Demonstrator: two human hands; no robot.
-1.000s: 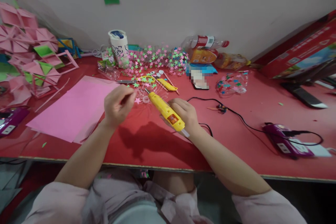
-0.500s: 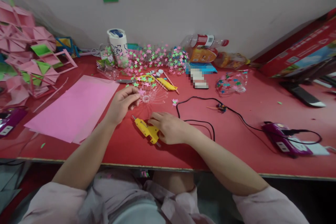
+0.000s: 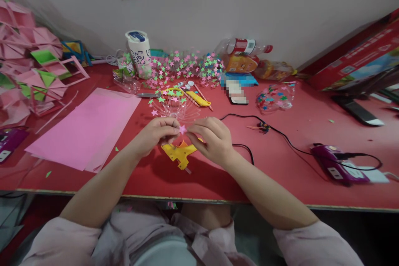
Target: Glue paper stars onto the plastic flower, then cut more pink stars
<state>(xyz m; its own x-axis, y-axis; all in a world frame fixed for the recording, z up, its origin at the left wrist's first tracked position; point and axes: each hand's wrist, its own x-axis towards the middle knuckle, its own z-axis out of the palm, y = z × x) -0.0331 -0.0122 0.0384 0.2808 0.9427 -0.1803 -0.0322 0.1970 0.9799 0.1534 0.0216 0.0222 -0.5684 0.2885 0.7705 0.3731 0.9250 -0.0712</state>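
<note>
A small pink star (image 3: 182, 129) is pinched at its left by the fingertips of my left hand (image 3: 158, 135). The fingers of my right hand (image 3: 213, 139) close on its other side. Below both hands a yellow glue gun (image 3: 178, 157) lies on the red table, partly covered by my fingers. Just behind my hands spreads a cut clear plastic piece (image 3: 176, 110) with thin curled strips, some tipped with green and pink stars.
Pink paper sheets (image 3: 84, 129) lie at the left, near a pink folded-paper structure (image 3: 34, 58). Scissors (image 3: 148, 95), a yellow cutter (image 3: 198, 99), a white cup (image 3: 139, 54) and plastic bottles (image 3: 241, 46) stand or lie behind. A black cable (image 3: 289, 141) runs to a purple power strip (image 3: 338, 166).
My right hand has left the glue gun's side and risen to meet my left hand. My left hand has moved right and nearer, away from the plastic strips, with the pink star.
</note>
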